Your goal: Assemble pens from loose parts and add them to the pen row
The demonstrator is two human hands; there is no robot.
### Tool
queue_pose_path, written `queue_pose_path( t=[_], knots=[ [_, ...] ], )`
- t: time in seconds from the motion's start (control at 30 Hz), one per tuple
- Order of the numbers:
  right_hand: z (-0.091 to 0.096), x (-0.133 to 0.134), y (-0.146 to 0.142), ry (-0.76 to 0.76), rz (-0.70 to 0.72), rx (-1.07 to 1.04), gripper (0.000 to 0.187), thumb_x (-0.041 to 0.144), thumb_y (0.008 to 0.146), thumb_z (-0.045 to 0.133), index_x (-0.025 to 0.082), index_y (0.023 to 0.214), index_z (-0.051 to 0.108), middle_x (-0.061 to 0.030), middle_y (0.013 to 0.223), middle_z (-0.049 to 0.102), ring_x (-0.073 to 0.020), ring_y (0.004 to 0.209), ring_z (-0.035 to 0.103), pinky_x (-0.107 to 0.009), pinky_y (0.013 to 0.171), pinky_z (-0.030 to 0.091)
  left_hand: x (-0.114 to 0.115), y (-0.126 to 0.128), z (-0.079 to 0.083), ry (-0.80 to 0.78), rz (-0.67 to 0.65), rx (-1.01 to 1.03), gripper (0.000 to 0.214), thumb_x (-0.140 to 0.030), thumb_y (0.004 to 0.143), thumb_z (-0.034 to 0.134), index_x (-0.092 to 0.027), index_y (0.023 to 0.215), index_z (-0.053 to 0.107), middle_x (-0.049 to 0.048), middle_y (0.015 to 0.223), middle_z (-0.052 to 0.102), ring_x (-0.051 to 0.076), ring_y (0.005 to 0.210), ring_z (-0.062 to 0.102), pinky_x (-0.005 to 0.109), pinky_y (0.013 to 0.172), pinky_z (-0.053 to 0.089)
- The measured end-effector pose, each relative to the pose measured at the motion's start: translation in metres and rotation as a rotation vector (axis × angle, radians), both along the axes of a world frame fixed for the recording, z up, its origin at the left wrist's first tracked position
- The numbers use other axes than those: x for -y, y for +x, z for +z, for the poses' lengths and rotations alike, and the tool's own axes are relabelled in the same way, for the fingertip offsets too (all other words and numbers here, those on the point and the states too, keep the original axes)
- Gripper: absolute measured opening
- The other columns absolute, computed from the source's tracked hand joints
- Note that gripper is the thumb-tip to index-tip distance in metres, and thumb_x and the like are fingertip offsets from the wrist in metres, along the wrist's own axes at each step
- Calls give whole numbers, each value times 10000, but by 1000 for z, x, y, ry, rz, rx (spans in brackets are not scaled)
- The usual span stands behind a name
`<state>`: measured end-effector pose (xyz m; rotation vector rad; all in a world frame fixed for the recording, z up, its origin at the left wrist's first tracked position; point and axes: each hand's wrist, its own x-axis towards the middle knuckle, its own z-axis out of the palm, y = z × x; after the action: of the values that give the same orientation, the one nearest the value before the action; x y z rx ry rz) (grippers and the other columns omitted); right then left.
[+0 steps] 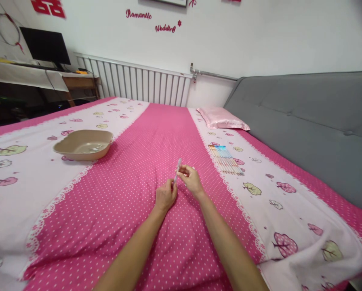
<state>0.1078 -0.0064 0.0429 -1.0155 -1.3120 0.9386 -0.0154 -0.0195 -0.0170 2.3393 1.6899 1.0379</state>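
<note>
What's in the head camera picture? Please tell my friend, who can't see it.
A person's left hand and right hand hold a pale, pen-like stick over a pink, dotted bedspread. Rows of slim sticks lie to the right, and a beige basin sits to the left.

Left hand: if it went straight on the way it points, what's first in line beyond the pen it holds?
Most likely the right hand, which holds the same pen just ahead; the depth between them is hard to judge.
</note>
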Motion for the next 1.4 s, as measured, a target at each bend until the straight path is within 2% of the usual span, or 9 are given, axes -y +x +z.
queue_pose_path(
  t=[0.23, 0.43, 0.83, 1.0, 1.17, 1.4],
  knots=[
    [-1, 0, 0, -23, -3, -1, 229, 260, 664, 641, 162, 869, 611, -64, 843, 657, -174, 805, 613, -345, 782, 478, 0, 0, -1, 5, -5, -16, 313, -334, 893, 281, -165, 966, 534, 43, 684, 643, 159, 559, 576, 252, 515, 349],
    [1, -2, 2, -3, 64, 50, 182, 233, 700, 596, 173, 870, 622, -63, 888, 672, -171, 837, 618, -336, 798, 473, 1, 0, 0, 1, -14, -35, 335, -311, 903, 245, -160, 991, 530, 44, 657, 629, 159, 516, 551, 256, 492, 332],
    [6, -1, 5, -6, 147, 55, 238, 235, 706, 581, 185, 937, 613, -51, 852, 680, -166, 818, 624, -319, 741, 463, 2, -1, 1, -7, -25, -43, 352, -316, 912, 230, -160, 1020, 528, 50, 685, 631, 158, 541, 559, 255, 512, 339],
    [5, -2, 6, -11, 132, 70, 219, 242, 699, 597, 180, 908, 614, -62, 864, 674, -179, 857, 615, -319, 745, 460, 2, -1, 2, -16, -27, -32, 335, -315, 910, 247, -165, 1004, 532, 44, 675, 627, 160, 562, 571, 252, 528, 348],
    [3, -2, 6, -5, 63, 92, 173, 264, 682, 620, 181, 834, 615, -46, 823, 658, -162, 776, 604, -302, 723, 463, 3, -1, 2, -29, -23, -17, 319, -339, 903, 272, -168, 996, 524, 41, 681, 638, 164, 569, 581, 254, 529, 357],
    [5, 1, 3, 5, -19, 138, 212, 295, 650, 659, 182, 812, 583, -26, 780, 627, -160, 748, 588, -284, 672, 454, 3, -1, 2, -24, -24, 3, 318, -364, 898, 276, -171, 972, 518, 42, 694, 642, 162, 558, 579, 257, 522, 361]
  ],
)
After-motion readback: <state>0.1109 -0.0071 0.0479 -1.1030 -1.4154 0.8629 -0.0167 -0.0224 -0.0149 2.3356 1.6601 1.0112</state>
